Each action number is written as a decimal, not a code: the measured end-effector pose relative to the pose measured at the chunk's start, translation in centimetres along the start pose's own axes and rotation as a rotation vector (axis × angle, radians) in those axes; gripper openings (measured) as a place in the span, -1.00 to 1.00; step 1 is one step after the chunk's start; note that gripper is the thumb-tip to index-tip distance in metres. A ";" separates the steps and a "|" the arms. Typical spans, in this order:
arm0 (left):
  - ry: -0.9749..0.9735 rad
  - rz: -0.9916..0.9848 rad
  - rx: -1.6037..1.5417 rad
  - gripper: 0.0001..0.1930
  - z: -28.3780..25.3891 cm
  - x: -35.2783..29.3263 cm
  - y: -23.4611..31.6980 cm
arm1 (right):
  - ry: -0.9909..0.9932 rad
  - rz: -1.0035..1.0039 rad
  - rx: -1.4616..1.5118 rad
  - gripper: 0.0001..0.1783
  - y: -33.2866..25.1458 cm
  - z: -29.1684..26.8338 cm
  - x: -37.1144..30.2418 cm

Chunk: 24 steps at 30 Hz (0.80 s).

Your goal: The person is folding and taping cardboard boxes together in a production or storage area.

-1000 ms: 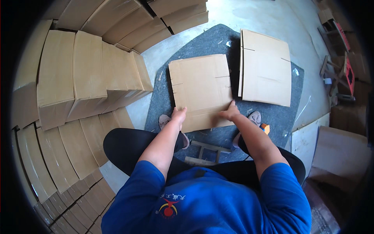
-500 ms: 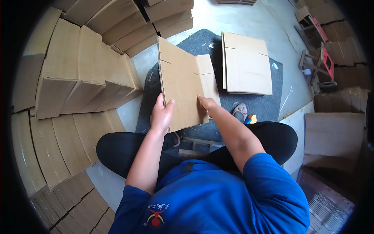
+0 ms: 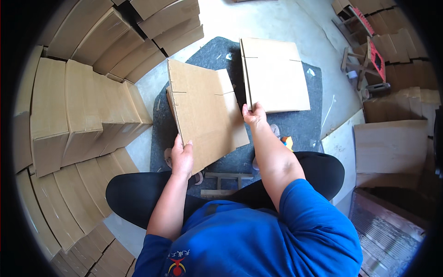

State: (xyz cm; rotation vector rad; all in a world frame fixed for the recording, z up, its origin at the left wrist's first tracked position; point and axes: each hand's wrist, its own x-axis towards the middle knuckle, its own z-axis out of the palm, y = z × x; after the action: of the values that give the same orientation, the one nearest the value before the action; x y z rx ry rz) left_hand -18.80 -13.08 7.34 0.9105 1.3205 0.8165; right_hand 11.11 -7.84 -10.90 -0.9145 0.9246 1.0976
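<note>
My left hand point(image 3: 182, 158) grips the near left edge of a slotted, flattened cardboard box point(image 3: 203, 113), thumb on top and fingers underneath. This box tilts over the dark mat, and more cardboard layers show along its left edge. To the right lies a small pile of flattened cardboard boxes point(image 3: 276, 76), also with slots cut in their edges. My right hand point(image 3: 254, 114) is at the near left corner of that pile, with thumb and fingers closed on the edge. How many layers it pinches is hidden.
Stacked cardboard boxes point(image 3: 85, 101) crowd the left side. A dark mat point(image 3: 314, 92) covers the floor ahead. A low wooden frame point(image 3: 221, 182) lies between my legs. On the right are a red-topped folding stool point(image 3: 376, 60) and a leaning cardboard sheet point(image 3: 392, 147).
My right hand has left the box in my left hand and moved right to the pile's near corner. The held box has come down nearer and left. The whole view has shifted slightly.
</note>
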 end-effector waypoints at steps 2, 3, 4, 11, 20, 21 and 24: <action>0.006 -0.009 -0.007 -0.53 0.1 0.2 0.2 | 0.056 -0.171 0.022 -0.58 -1.4 0.1 -0.3; 0.010 -0.009 -0.017 -0.53 0.1 0.2 0.3 | 0.138 -0.251 0.076 -0.58 -2.0 0.1 -0.7; 0.030 -0.018 -0.011 -0.53 -0.5 0.1 0.4 | 0.237 -0.288 0.092 -0.58 -1.7 0.6 -2.1; -0.007 -0.008 -0.060 -0.56 0.6 0.8 0.5 | 0.279 -0.445 -0.231 -0.76 -4.5 0.1 -4.0; -0.127 0.193 0.228 -0.52 2.0 -2.1 3.6 | -0.244 -0.514 -0.973 -0.58 9.5 1.1 -11.7; -0.134 0.218 0.301 -0.51 1.8 -2.8 4.3 | -0.374 -0.508 -1.020 -0.55 11.4 1.9 -14.4; -0.103 0.317 0.406 -0.45 1.0 -2.5 1.4 | -0.706 -0.431 -1.035 -0.56 13.2 3.8 -23.3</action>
State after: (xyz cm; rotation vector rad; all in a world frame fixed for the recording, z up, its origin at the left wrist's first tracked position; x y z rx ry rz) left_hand -18.04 -14.82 9.69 1.4922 1.2906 0.7397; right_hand -5.66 -8.83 10.31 -1.3176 -0.4902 1.3671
